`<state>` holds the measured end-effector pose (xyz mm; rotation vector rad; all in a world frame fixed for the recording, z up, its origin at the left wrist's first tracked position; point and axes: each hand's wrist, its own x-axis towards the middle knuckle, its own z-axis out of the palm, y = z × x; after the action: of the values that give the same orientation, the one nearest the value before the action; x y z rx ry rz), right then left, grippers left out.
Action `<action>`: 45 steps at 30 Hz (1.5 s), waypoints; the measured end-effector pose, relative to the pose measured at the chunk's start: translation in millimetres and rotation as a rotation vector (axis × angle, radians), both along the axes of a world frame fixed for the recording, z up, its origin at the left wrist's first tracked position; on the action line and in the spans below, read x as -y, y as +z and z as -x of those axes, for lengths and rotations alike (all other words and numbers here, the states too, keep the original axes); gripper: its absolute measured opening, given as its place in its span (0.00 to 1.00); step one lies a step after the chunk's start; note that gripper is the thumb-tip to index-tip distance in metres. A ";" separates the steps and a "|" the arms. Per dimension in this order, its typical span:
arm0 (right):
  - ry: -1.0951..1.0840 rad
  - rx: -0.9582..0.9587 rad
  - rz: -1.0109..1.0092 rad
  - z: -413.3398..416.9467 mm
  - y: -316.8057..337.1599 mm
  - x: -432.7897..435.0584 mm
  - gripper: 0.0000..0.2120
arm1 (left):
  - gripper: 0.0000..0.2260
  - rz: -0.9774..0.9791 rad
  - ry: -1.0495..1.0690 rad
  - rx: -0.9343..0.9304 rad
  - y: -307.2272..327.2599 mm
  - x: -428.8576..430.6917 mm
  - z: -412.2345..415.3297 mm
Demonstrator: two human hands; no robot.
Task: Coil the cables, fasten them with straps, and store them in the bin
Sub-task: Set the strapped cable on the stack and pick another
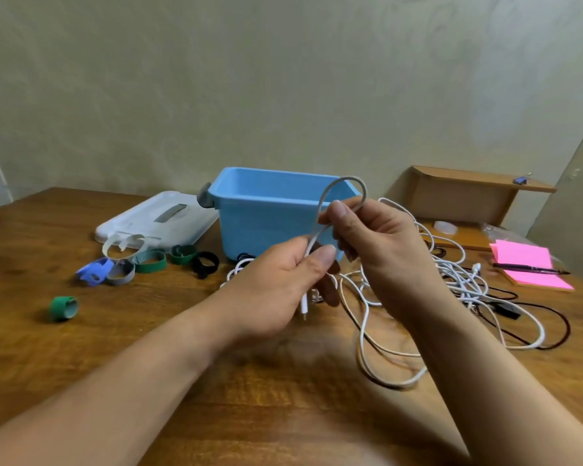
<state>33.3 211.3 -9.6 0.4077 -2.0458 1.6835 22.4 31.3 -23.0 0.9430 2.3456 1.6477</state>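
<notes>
In front of the blue bin (249, 227), both hands' fingers (327, 255) pinch a thin white cable (320, 210) bent into one loop.

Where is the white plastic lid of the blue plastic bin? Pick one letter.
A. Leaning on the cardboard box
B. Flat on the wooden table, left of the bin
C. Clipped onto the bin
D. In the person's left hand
B: the white plastic lid lies flat on the wooden table left of the open blue plastic bin, while the left hand and right hand both hold a white cable.
</notes>
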 end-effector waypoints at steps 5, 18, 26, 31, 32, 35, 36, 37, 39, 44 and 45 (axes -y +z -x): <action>0.022 0.024 0.091 -1.2 -2.3 2.4 0.15 | 0.16 -0.086 -0.105 0.093 3.9 1.8 -0.9; 0.357 0.104 0.100 -9.7 -1.6 18.9 0.20 | 0.11 -0.357 -0.481 0.672 5.8 12.2 2.4; 0.167 0.173 -0.585 -7.1 -16.3 11.5 0.14 | 0.15 -0.782 -0.451 0.570 29.2 53.7 34.6; -0.093 0.131 -0.829 2.6 -19.5 0.4 0.06 | 0.17 -0.906 -0.483 0.546 34.4 89.5 53.9; -0.159 0.127 -0.848 5.0 -20.5 -4.5 0.06 | 0.17 -0.911 -0.470 0.540 36.8 93.8 55.2; -0.233 0.087 -0.692 10.8 -24.4 -19.3 0.05 | 0.17 -0.716 -0.155 0.416 33.9 84.2 52.3; -0.229 0.057 -0.633 11.8 -24.0 -21.6 0.04 | 0.18 -0.577 -0.018 0.316 30.2 75.3 48.2; -0.216 0.026 -0.588 12.0 -22.9 -22.5 0.03 | 0.17 -0.406 0.101 0.190 24.9 65.3 44.3; -0.181 -0.025 -0.527 9.6 -18.7 -18.9 0.04 | 0.16 -0.032 0.199 -0.056 17.3 48.4 32.7; -0.162 -0.051 -0.385 4.6 -10.2 -16.9 0.04 | 0.17 0.289 0.065 -0.170 10.8 26.3 12.5; -0.170 -0.038 -0.365 3.8 -8.5 -18.0 0.04 | 0.18 0.308 0.055 -0.170 8.9 24.5 11.3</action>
<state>29.5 229.3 -18.0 0.3655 -2.2914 1.1958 11.1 6.8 -14.1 0.9948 2.6563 1.2123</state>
